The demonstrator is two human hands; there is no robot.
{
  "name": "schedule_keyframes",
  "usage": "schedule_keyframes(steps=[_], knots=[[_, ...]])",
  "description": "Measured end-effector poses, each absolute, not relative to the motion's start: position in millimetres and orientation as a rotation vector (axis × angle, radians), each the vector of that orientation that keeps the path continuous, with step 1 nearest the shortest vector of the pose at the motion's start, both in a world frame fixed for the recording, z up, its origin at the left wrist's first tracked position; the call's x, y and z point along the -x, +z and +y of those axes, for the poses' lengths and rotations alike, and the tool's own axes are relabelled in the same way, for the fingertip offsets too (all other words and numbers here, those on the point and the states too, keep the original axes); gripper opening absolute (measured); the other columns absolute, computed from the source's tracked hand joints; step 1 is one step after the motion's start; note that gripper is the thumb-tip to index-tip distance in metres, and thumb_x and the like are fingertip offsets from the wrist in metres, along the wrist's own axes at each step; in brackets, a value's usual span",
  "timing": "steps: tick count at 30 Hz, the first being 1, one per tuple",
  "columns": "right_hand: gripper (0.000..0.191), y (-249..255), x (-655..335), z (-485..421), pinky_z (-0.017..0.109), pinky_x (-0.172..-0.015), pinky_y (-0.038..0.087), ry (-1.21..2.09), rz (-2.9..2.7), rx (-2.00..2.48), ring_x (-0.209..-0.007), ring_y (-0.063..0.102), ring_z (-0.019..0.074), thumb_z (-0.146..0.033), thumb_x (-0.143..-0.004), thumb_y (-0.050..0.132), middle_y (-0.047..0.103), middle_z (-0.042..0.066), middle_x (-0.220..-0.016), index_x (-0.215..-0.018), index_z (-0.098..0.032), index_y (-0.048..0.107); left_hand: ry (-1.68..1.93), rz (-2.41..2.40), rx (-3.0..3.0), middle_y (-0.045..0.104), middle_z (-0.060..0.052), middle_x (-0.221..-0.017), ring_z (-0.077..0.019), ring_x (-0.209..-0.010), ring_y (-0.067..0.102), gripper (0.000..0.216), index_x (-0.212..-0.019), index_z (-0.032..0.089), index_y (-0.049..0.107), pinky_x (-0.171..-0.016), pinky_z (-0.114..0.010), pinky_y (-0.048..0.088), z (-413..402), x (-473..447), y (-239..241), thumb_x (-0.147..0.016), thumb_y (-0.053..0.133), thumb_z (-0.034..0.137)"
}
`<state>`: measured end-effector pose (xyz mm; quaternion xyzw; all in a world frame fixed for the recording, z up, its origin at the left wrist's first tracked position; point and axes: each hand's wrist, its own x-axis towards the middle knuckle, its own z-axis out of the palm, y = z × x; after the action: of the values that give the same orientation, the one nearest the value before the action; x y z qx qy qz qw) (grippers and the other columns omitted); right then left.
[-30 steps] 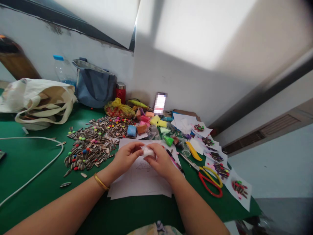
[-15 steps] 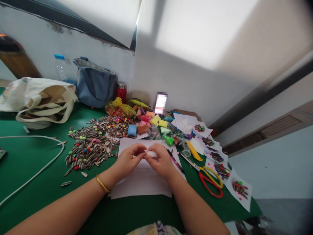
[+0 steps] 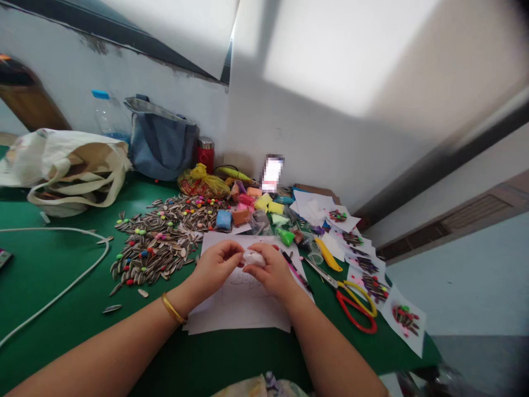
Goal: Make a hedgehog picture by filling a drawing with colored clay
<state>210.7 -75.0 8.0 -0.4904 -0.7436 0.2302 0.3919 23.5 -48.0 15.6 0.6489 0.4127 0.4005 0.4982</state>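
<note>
Between my hands, above a stack of white paper (image 3: 239,314), is a small crinkled white packet (image 3: 253,257). My right hand (image 3: 270,270) grips it with the thumb below and the fingers over its far side. The fingertips of my left hand (image 3: 217,267) are pinched together at the packet's left end. A gold bangle (image 3: 172,309) circles the left wrist. Faint line drawing (image 3: 242,278) shows on the top sheet under the hands. Black and pink pens (image 3: 297,273) lie beside my right hand.
A heap of sunflower seeds (image 3: 159,245) with coloured bits spreads at left. Coloured clay packs (image 3: 262,204) lie behind the hands. Scissors (image 3: 347,295), a yellow cutter (image 3: 328,255) and seed-decorated papers (image 3: 405,322) are at right. Bags (image 3: 163,143) and a white cable (image 3: 78,281) are leftward.
My left fingers have drawn slightly left and my right hand has turned a little. More of the white packet now shows between them.
</note>
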Motion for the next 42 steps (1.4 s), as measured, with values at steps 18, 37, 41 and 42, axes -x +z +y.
schedule_keyframes(steps=[18, 37, 41, 42], knots=[[0.048, 12, -211, -78, 0.03, -0.071, 0.045, 0.575, -1.98, 1.182, -0.079, 0.059, 0.0195, -0.061, -0.098, 0.039, 0.064, 0.005, -0.085, -0.097, -0.019, 0.062, 0.904, 0.926, -1.507, 0.068, -0.001, -0.077, -0.0157, -0.068, 0.064, 0.019, -0.091, 0.017, 0.066, -0.064, -0.027, 0.051, -52, -24, 20, -0.079, 0.061, 0.031], [0.04, 12, -215, -78, 0.037, -0.09, 0.049, 0.404, -2.109, 1.251, -0.103, 0.064, 0.025, -0.046, -0.096, 0.054, 0.07, 0.011, -0.111, -0.126, -0.02, 0.061, 0.973, 0.905, -1.699, 0.061, 0.002, -0.072, -0.0142, -0.066, 0.06, 0.013, -0.086, 0.02, 0.058, -0.063, -0.027, 0.049, -46, -19, 12, -0.086, 0.06, 0.033], [0.036, 13, -217, -77, 0.036, -0.092, 0.048, 0.434, -2.117, 1.276, -0.105, 0.063, 0.0242, -0.043, -0.096, 0.055, 0.069, 0.01, -0.113, -0.123, -0.02, 0.062, 1.006, 0.991, -1.932, 0.068, -0.002, -0.084, -0.0169, -0.078, 0.062, 0.012, -0.087, 0.02, 0.068, -0.069, -0.028, 0.048, -41, -15, 11, -0.084, 0.065, 0.031], [0.036, 12, -216, -77, 0.036, -0.092, 0.048, 0.431, -2.119, 1.284, -0.105, 0.063, 0.0242, -0.042, -0.095, 0.057, 0.069, 0.01, -0.113, -0.123, -0.02, 0.062, 1.009, 1.01, -1.986, 0.068, -0.002, -0.086, -0.0172, -0.079, 0.062, 0.011, -0.088, 0.021, 0.069, -0.07, -0.028, 0.048, -40, -14, 12, -0.083, 0.066, 0.03]])
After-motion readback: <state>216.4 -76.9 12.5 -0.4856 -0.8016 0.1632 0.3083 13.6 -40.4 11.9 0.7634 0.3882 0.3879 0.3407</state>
